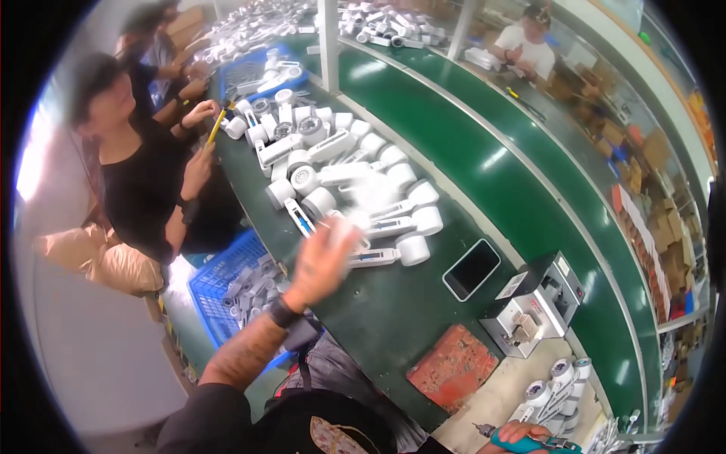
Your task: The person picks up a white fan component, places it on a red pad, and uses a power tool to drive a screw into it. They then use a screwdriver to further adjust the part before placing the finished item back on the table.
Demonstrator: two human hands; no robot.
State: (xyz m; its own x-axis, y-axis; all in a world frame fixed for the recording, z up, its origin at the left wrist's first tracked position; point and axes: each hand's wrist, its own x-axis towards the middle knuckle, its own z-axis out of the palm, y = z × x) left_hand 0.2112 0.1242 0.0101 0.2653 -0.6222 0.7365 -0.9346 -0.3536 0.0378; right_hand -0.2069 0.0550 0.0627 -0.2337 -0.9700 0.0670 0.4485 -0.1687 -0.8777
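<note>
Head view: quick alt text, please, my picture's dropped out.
The left hand, motion-blurred, is at the near side of a pile of white parts on a green bench; its grip is unclear. The right hand holds a teal driver. A phone lies nearby.

We see that the shower heads are white, one of them with grey dots on its face, and several handles are marked with blue. The power driver is teal with black. The worktable is dark green, the conveyor belt a brighter green. We notice also a red, mottled slab, a blue basket, a black phone with pale rim and a yellow tool.
</note>
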